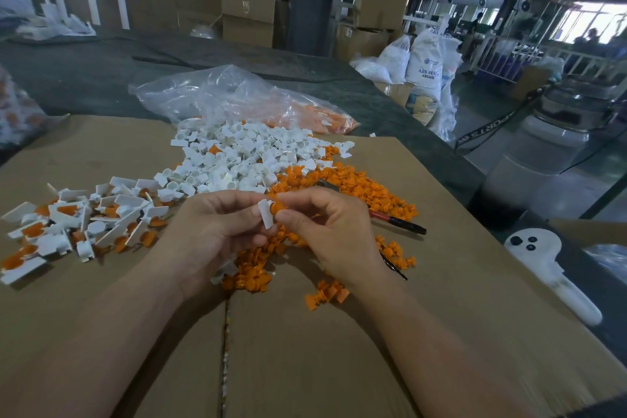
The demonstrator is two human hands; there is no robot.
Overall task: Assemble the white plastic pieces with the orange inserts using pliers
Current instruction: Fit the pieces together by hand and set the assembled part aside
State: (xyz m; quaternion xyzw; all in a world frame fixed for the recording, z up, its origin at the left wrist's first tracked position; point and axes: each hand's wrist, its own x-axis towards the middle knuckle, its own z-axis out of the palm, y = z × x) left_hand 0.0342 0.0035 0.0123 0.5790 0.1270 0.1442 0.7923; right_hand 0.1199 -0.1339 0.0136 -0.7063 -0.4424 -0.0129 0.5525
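My left hand (217, 224) pinches a small white plastic piece (265, 213) above the cardboard. My right hand (325, 231) pinches an orange insert (277, 206) pressed against that white piece. A heap of loose white pieces (237, 159) lies behind the hands. Loose orange inserts (356, 187) spread to the right and under my hands. Pliers with red and black handles (397, 221) lie on the cardboard just right of my right hand, partly buried in the inserts. A pile of joined white and orange parts (74, 224) sits at the left.
A cardboard sheet (305, 349) covers the table. Clear plastic bags (237, 95) with more parts lie behind the heaps. A white handheld device (543, 258) rests at the right edge. Boxes and sacks stand beyond the table.
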